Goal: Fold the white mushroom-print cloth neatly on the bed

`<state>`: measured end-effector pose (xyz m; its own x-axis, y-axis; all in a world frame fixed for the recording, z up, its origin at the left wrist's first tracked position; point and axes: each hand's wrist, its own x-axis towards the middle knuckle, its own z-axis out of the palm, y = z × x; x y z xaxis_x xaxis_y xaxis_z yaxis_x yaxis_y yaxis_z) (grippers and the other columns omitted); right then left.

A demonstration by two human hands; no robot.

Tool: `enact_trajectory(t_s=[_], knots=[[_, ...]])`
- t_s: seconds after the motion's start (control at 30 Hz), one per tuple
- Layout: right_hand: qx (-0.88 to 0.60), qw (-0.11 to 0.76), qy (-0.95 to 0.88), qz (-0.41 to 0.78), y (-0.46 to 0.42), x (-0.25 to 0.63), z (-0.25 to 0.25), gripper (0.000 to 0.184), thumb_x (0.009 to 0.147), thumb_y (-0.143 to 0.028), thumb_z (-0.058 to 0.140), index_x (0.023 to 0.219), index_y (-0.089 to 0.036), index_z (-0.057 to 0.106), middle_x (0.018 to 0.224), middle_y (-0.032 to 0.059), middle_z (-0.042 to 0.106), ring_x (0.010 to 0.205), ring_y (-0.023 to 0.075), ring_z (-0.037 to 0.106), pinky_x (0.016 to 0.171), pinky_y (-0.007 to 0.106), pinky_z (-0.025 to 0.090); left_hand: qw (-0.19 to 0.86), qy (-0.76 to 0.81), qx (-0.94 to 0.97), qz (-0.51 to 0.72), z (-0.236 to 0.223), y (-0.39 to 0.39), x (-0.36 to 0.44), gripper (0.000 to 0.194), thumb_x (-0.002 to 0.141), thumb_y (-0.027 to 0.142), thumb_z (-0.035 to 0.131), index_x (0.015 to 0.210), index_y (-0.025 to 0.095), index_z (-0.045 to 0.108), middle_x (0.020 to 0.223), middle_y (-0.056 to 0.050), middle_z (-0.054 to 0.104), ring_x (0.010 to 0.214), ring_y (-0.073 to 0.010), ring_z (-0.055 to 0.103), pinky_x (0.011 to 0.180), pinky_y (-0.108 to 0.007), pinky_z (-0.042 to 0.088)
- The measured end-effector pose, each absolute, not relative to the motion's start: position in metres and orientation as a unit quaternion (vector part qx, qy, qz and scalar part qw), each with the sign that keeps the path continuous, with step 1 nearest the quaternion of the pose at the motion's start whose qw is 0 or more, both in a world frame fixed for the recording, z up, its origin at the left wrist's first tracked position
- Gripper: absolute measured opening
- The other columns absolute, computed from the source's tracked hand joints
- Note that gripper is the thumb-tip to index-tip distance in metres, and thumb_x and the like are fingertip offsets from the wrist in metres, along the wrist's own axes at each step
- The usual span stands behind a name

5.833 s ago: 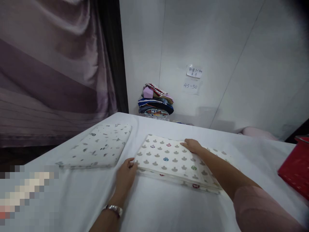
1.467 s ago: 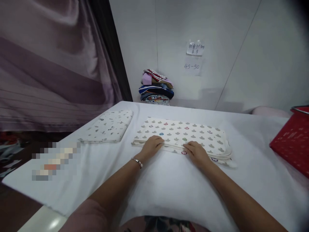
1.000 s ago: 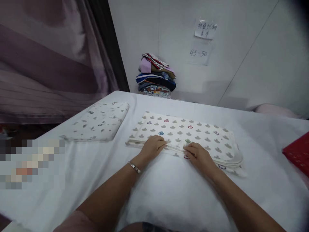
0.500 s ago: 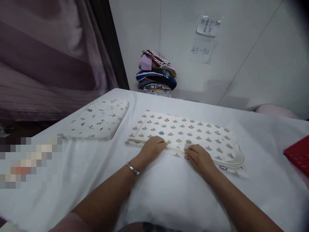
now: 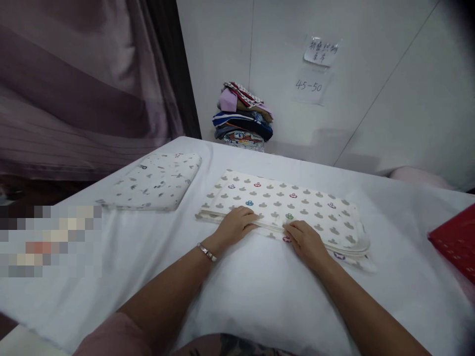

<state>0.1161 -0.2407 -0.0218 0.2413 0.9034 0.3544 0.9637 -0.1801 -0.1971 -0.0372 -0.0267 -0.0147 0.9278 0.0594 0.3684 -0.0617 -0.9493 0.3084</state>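
A white cloth with grey and a few coloured mushroom prints (image 5: 278,202) lies folded into a long layered rectangle in front of me. At its near edge, left of centre, my left hand (image 5: 236,225) is closed on the folded layers, with a bracelet at the wrist. My right hand (image 5: 303,240) pinches the same edge a little further right. Both thumbs are largely hidden. Beyond my right hand, the lower layer sticks out past the upper ones at the near right corner.
Another folded white cloth with small prints (image 5: 158,183) lies to the left. A red item (image 5: 454,242) sits at the right edge. Behind the white-covered table (image 5: 401,212) rises a stack of folded fabrics (image 5: 243,118), near a wall with paper notes (image 5: 321,51). A pinkish curtain (image 5: 74,89) hangs at left.
The view has shifted slightly. Both hands stay at the cloth's near edge in almost the same places, and the folded cloth looks nearly unchanged.
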Motion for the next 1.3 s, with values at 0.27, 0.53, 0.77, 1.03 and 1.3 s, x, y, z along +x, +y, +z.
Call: enact_trajectory(t_s=[0.27,0.53,0.77,1.03,1.3], knots=[[-0.771,0.21,-0.597,-0.075,-0.238,0.117,-0.021,0.026,0.092,-0.024,0.037,0.101,-0.018,0.061,0.094,0.0086,0.061,0.086,0.0188,0.054,0.074,0.031,0.046,0.151,0.009,0.97,0.193,-0.018,-0.027,-0.034,0.025,0.091,0.029,0.041,0.101,0.02,0.062,0.095,-0.005,0.061,0.091,-0.0172,0.052,0.079,-0.031,0.04],[-0.76,0.184,-0.62,-0.069,-0.242,0.114,-0.017,0.024,0.089,-0.025,0.044,0.108,-0.017,0.058,0.1,0.0092,0.058,0.09,0.0204,0.053,0.079,0.034,0.044,0.144,0.016,0.973,0.181,-0.017,-0.027,-0.033,0.025,0.091,0.03,0.041,0.102,0.021,0.061,0.095,-0.004,0.061,0.091,-0.0169,0.051,0.08,-0.031,0.039],[-0.774,0.198,-0.599,-0.059,-0.241,0.112,-0.016,0.026,0.089,-0.025,0.043,0.108,-0.018,0.059,0.099,0.0082,0.059,0.09,0.0195,0.054,0.077,0.032,0.046,0.129,0.018,0.977,0.167,-0.013,-0.031,-0.037,0.03,0.085,0.019,0.048,0.114,0.023,0.055,0.102,-0.004,0.059,0.097,-0.0179,0.049,0.084,-0.031,0.038],[-0.763,0.148,-0.616,-0.13,-0.243,0.114,-0.032,0.031,0.087,-0.027,0.043,0.112,-0.016,0.058,0.102,0.0096,0.059,0.09,0.0214,0.054,0.076,0.034,0.046,0.089,0.053,0.98,0.167,-0.013,-0.038,-0.038,0.039,0.076,0.004,0.047,0.111,0.021,0.055,0.103,-0.004,0.058,0.1,-0.0177,0.048,0.083,-0.031,0.036],[-0.778,0.126,-0.594,-0.163,-0.242,0.11,-0.037,0.031,0.085,-0.022,0.04,0.111,-0.017,0.056,0.098,0.0088,0.059,0.087,0.0219,0.054,0.073,0.034,0.045,0.038,0.065,0.977,0.2,-0.013,-0.037,-0.037,0.023,0.083,0.009,0.044,0.099,0.019,0.058,0.097,-0.003,0.06,0.092,-0.016,0.05,0.077,-0.03,0.035]])
